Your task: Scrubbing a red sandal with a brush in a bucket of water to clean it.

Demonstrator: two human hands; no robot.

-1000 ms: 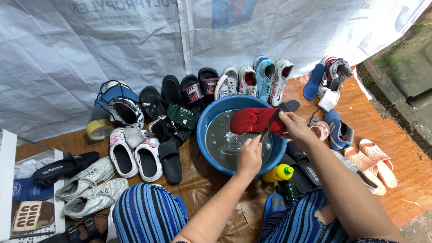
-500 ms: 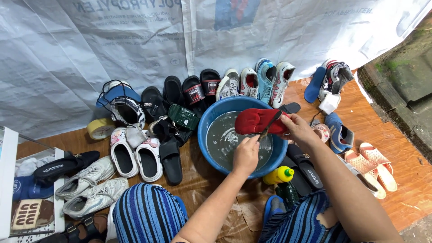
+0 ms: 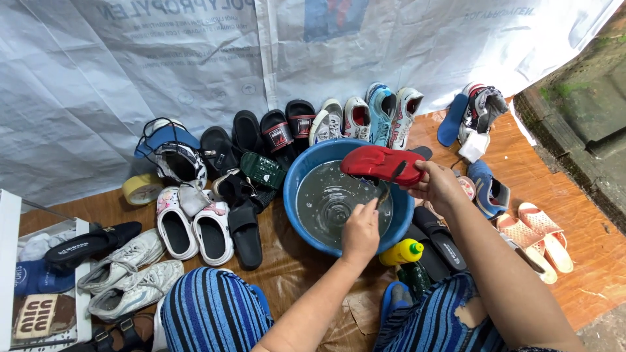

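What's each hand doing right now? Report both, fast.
Left hand: closed around a small brush, over the blue basin.
Right hand: closed on the red slipper, held above the water.

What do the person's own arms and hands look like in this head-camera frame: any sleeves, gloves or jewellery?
Both forearms are bare, with no sleeves reaching into view. The left hand and the right hand wear no gloves, and no watch, bracelet or ring shows. The only clothing in sight is a blue garment with dark stripes over the knees, below the arms.
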